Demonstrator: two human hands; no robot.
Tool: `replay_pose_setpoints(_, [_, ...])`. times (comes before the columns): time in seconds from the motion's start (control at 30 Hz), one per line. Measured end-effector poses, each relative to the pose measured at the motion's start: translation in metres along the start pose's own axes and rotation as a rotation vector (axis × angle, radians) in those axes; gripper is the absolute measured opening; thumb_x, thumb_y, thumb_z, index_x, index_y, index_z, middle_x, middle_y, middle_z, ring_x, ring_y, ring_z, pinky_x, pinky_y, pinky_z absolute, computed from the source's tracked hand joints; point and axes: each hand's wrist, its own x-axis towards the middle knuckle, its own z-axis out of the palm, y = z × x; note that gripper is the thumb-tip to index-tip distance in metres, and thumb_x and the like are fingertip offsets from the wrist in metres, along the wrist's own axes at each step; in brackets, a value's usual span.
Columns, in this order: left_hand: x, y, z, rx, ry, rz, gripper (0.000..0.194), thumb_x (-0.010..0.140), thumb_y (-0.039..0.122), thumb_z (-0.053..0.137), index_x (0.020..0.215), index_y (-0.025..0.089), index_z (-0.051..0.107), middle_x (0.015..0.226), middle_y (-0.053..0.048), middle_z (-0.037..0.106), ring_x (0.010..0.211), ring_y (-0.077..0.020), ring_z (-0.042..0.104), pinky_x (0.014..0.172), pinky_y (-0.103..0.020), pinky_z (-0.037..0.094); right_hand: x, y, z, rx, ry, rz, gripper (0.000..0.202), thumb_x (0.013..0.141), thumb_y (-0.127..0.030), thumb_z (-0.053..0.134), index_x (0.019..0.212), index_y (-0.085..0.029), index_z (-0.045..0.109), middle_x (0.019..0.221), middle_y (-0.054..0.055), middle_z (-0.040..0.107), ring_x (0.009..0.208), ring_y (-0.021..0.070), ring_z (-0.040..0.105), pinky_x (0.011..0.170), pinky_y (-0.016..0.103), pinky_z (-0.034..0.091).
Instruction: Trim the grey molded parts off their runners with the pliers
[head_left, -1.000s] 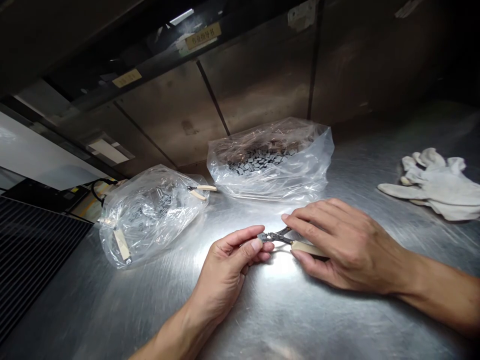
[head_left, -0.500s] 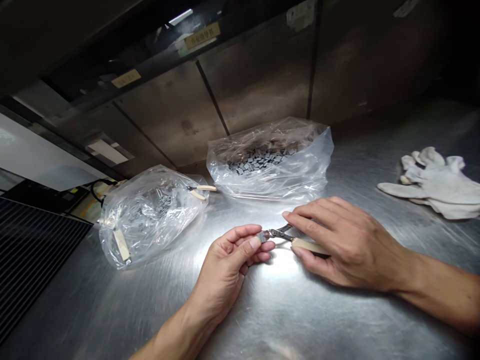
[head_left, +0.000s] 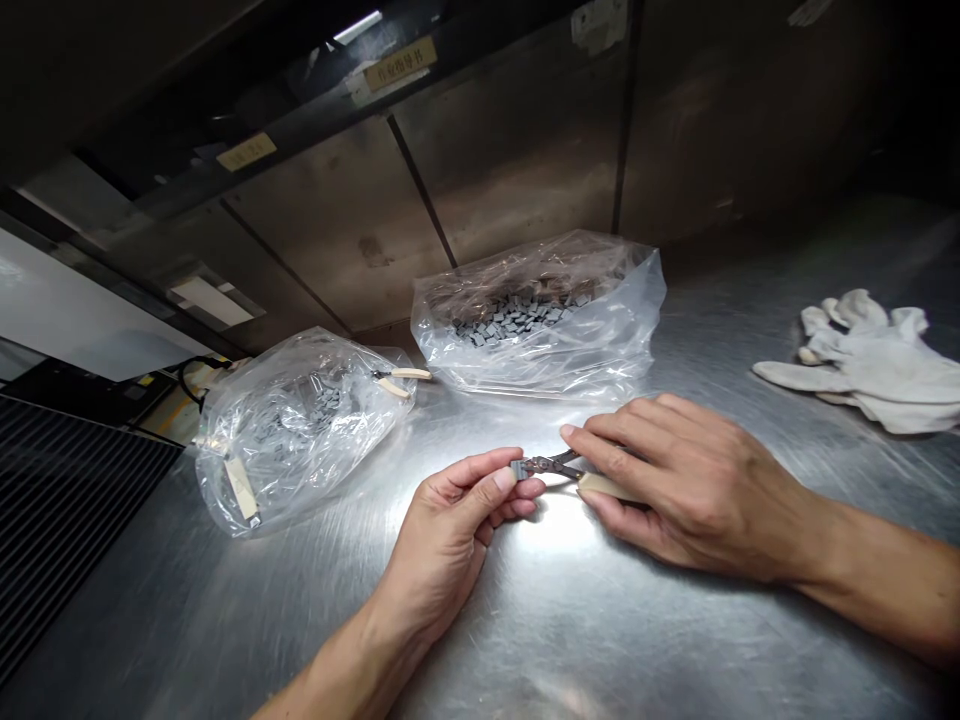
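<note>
Two bags (head_left: 559, 365) (head_left: 345, 460), gray pieces (head_left: 510, 322) inside, handheld pliers (head_left: 551, 466)

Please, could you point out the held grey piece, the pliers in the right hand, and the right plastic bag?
Grey piece (head_left: 518, 469), head view: its exposed face.
Pliers (head_left: 547, 465), head view: metal pivot.
Right plastic bag (head_left: 551, 370), head view: front wall.

Bare left hand (head_left: 450, 525), bare right hand (head_left: 686, 490) — bare forearms (head_left: 877, 570)

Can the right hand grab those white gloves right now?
Probably not quite yet: the right hand is busy holding the pliers. If it let go, nothing seems to block its way to the gloves.
</note>
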Motion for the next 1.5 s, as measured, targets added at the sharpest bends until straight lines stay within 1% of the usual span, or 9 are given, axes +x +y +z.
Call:
replay_pose_setpoints(0.57, [0.0011, 0.0005, -0.0013, -0.006, -0.013, 0.017, 0.020, 0.075, 0.019, 0.084, 0.095, 0.014, 0.080, 0.085, -0.012, 0.080, 0.075, -0.0153, 0.075, 0.077, -0.022, 0.058, 0.0017, -0.0007, -0.0039, -0.069, -0.014, -0.053, 0.031, 0.095, -0.021, 0.058, 0.121, -0.005, 0.063, 0.098, 0.011, 0.070, 0.082, 0.0245, 0.062, 0.067, 0.039, 0.042])
replay_pose_setpoints(0.8, [0.0014, -0.0009, -0.0024, 0.004, -0.011, 0.021, 0.018, 0.077, 0.017, 0.082, 0.095, 0.013, 0.080, 0.086, -0.012, 0.080, 0.074, -0.0147, 0.075, 0.077, -0.022, 0.058, 0.0014, -0.0016, -0.0035, -0.063, -0.016, -0.051, 0.029, 0.097, -0.021, 0.056, 0.120, -0.006, 0.063, 0.097, 0.011, 0.070, 0.081, 0.0233, 0.063, 0.068, 0.038, 0.041])
replay_pose_setpoints(1.13, [0.0029, -0.0013, -0.0029, 0.012, -0.015, 0.027, 0.021, 0.076, 0.019, 0.083, 0.096, 0.012, 0.079, 0.082, -0.012, 0.080, 0.073, -0.0145, 0.074, 0.075, -0.021, 0.058, -0.0015, -0.0024, -0.0009, -0.050, -0.025, -0.031, 0.027, 0.100, -0.024, 0.055, 0.120, -0.008, 0.064, 0.095, 0.006, 0.070, 0.077, 0.0202, 0.060, 0.067, 0.036, 0.041])
replay_pose_setpoints(1.3, [0.0036, -0.0008, -0.0025, 0.013, -0.010, 0.027, 0.021, 0.075, 0.019, 0.084, 0.095, 0.013, 0.080, 0.082, -0.012, 0.080, 0.072, -0.0139, 0.074, 0.075, -0.020, 0.058, -0.0016, -0.0021, -0.0001, -0.039, -0.010, -0.041, 0.027, 0.100, -0.022, 0.055, 0.119, -0.006, 0.065, 0.094, 0.007, 0.069, 0.077, 0.0206, 0.060, 0.066, 0.036, 0.043])
replay_pose_setpoints(1.5, [0.0038, 0.0000, -0.0019, -0.001, -0.010, 0.022, 0.022, 0.074, 0.019, 0.086, 0.094, 0.013, 0.080, 0.082, -0.011, 0.079, 0.073, -0.0138, 0.074, 0.075, -0.020, 0.059, -0.0014, -0.0008, 0.0003, 0.011, -0.004, -0.072, 0.027, 0.099, -0.019, 0.055, 0.119, -0.003, 0.064, 0.096, 0.011, 0.069, 0.079, 0.0226, 0.062, 0.067, 0.037, 0.046])
